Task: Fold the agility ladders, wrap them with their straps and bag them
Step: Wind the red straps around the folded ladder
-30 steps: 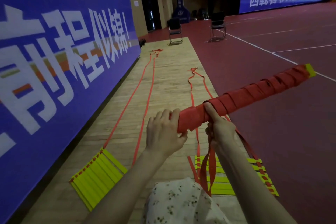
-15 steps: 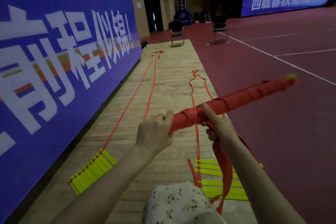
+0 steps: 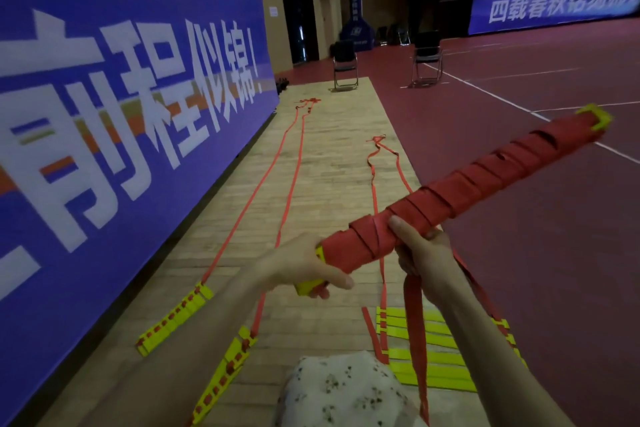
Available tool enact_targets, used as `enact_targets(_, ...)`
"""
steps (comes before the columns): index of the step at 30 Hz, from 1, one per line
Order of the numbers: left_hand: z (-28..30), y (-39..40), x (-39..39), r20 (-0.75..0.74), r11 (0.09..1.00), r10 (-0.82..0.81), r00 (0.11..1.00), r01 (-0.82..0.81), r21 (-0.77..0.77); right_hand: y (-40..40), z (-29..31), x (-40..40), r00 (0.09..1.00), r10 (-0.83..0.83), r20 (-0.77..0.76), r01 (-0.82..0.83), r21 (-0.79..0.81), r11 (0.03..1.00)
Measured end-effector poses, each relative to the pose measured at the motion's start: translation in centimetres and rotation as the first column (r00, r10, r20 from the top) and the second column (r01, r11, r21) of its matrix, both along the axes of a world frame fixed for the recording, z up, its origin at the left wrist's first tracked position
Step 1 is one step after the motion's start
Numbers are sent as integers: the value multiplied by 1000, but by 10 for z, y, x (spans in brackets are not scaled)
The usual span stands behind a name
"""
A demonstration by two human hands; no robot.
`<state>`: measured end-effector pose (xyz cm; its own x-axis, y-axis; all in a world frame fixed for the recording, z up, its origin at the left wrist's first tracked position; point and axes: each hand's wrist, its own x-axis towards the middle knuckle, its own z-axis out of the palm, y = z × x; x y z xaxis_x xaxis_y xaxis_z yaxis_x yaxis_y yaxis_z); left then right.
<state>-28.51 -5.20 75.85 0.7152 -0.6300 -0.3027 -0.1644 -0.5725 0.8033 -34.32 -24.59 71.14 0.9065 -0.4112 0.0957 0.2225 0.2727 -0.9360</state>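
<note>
Gripping the near yellow end of the wrapped ladder bundle (image 3: 460, 184) at centre frame, the left hand (image 3: 304, 267) is closed around it; the right hand (image 3: 420, 250) pinches the red strap (image 3: 415, 333) against the bundle, thumb on top. Two folded ladders (image 3: 429, 350) lie on the wooden floor (image 3: 329, 156) below.

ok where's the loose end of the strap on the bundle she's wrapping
In the head view the loose strap tail hangs from the right hand, dropping in front of the yellow rungs on the floor.
</note>
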Motion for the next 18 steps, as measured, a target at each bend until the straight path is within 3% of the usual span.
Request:
enact_targets(1,-8,-3,-4,182,997,62,981,-69,34,-4,3,1,999,-7,-47,3,-72,997)
enact_targets(2,-13,-7,-8,416,984,85,905,-142,107,-9,6,1,993,-12,-121,-7,-160,987)
enact_targets(3,-18,-10,-13,651,952,73,756,-247,181,-13,6,2,980,-2,-197,-44,-228,973)
enact_targets(4,-23,-13,-16,833,909,50,551,-371,191,-14,7,2,965,36,-260,-100,-236,967)
enact_targets(7,-40,-14,-14,997,892,-32,69,-449,60,-9,1,3,934,163,-319,-185,-39,982)
enact_targets(9,-57,-13,-8,996,916,-32,-88,-402,-6,-5,-1,5,922,163,-353,-141,86,986)
enact_targets(13,-64,-9,-4,987,931,39,-154,-353,-92,8,-17,4,926,181,-332,-114,211,971)
enact_targets(14,-62,-9,-5,990,934,66,-123,-340,-105,11,-20,3,947,147,-284,-83,227,970)
enact_targets(16,-61,-10,-10,982,938,187,30,-303,-169,12,-23,3,979,71,-192,-19,261,965)
enact_targets(18,-58,-11,-24,833,881,462,304,-265,-393,11,-20,5,993,41,-113,-8,279,960)
